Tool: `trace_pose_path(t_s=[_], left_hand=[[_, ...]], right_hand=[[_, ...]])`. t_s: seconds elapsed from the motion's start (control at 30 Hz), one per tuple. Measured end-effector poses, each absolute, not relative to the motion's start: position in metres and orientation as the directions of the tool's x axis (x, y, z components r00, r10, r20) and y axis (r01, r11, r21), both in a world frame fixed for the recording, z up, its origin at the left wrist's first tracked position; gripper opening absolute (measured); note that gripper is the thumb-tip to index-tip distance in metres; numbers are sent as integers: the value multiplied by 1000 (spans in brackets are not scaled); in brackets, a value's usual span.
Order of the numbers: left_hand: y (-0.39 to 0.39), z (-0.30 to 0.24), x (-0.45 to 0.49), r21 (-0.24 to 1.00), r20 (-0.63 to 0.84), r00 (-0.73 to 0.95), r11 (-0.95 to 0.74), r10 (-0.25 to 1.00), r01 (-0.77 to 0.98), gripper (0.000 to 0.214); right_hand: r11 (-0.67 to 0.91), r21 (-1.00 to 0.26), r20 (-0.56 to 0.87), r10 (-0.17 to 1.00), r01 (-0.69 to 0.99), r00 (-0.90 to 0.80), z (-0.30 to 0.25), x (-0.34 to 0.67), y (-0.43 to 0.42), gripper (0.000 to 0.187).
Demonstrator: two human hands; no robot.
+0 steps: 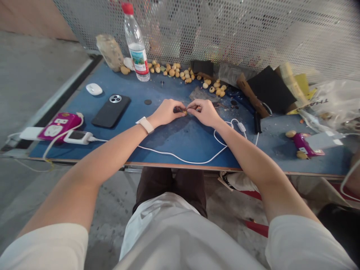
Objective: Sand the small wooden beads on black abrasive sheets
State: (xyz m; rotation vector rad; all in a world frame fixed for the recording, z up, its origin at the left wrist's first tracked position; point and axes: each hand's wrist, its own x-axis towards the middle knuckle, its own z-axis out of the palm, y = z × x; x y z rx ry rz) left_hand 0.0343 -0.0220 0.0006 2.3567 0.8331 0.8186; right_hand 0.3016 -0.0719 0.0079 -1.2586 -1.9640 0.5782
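Both my hands meet over the middle of the blue table [180,138]. My left hand [166,111], with a pale wristband behind it, is closed in a pinch on a small tan bead [185,111]. My right hand [205,111] is also pinched, its fingertips holding a thin dark tool [194,108] against that bead. A row of several tan beads [180,72] lies further back along the mesh wall.
A water bottle [137,47], a white mouse [93,89] and a black phone [111,110] lie at the left. A pink power strip [57,125] sits at the left edge. A white cable [197,159] loops near the front edge. Black sheets [270,88] and plastic bags [332,101] crowd the right.
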Motion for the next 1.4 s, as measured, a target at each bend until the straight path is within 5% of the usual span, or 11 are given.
trace_pose_path(t_s=[0.6,0.9,1.27,1.4], left_hand=[[-23,-2,36,612,377,634,-695,675,377,15],[-25,1,36,599,377,654,-711,657,369,6],[-27,5,33,586,362,681,-724,637,365,6],[-26,4,33,579,360,682,-726,636,371,6]], right_hand=[[405,-717,302,914,567,-271,7,310,-68,29],[423,-528,455,873,737,-175,16,349,-54,23],[87,-225,146,988,971,-55,24,417,-54,118],[14,-201,31,999,980,-8,31,434,-53,132]])
